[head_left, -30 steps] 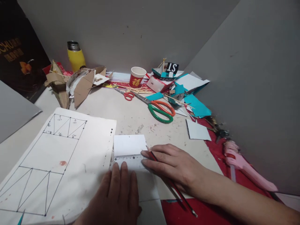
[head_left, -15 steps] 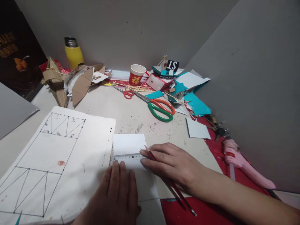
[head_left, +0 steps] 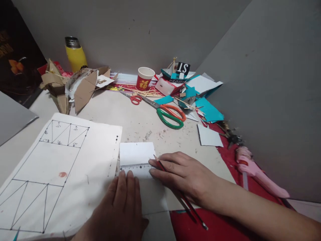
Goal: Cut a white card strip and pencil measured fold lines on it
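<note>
A clear ruler (head_left: 132,166) lies across a small white card (head_left: 137,153) in front of me. My left hand (head_left: 122,204) rests flat with its fingers stretched out, the tips at the ruler's near edge toward its left end. On the other side, my right hand (head_left: 183,175) has a red and black pencil (head_left: 192,210) tucked in its fingers, the sharpened point up by the card's right edge. The thumb and a fingertip of that hand touch the ruler's right part. To the left lies a large paper sheet (head_left: 100,160) with ruled triangles and rectangles.
Beyond the card lie big scissors (head_left: 171,115) and small red-handled scissors (head_left: 135,99). A paper cup (head_left: 144,80), thin sticks (head_left: 147,93), teal card scraps (head_left: 210,109) and a yellow bottle (head_left: 76,57) stand or lie behind. A pink glue gun (head_left: 260,174) is at right.
The view has shifted slightly, so everything sits a little further left. My left hand's fingers have drawn closer together. The ruler, card and pencil keep their places relative to each other.
</note>
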The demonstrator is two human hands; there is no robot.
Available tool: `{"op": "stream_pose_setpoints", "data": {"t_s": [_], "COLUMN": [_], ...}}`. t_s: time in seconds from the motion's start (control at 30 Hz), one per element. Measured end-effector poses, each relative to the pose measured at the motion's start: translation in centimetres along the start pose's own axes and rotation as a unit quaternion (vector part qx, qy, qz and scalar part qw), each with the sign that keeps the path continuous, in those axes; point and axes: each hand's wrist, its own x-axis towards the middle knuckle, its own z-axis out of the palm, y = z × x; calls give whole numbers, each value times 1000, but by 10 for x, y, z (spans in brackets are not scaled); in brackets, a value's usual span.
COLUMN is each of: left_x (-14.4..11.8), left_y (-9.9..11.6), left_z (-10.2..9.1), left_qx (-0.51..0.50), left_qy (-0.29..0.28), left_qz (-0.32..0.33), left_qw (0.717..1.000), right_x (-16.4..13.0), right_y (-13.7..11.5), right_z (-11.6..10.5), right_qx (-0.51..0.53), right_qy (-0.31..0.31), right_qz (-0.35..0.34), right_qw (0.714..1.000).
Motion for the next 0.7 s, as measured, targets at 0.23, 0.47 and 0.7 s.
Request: {"op": "stream_pose_setpoints", "data": {"t_s": [0.23, 0.47, 0.7], "left_x": [-1, 3, 6], "left_y": [-1, -2, -5], "left_z": [1, -4, -7], "left_qx": [-3, 12, 5], "left_qy": [-33, -33, -39], "left_qz": [9, 22, 36], "left_qw": [999, 999, 999], "right_x": [3, 1, -1], "right_y": [-2, -4, -6], "right_z": [-6, -8, -6], "right_qx": [-1, -15, -23], "right_qy": [-26, -28, -18], "right_qz": [0, 4, -2], "right_qw": [1000, 999, 1000]}}
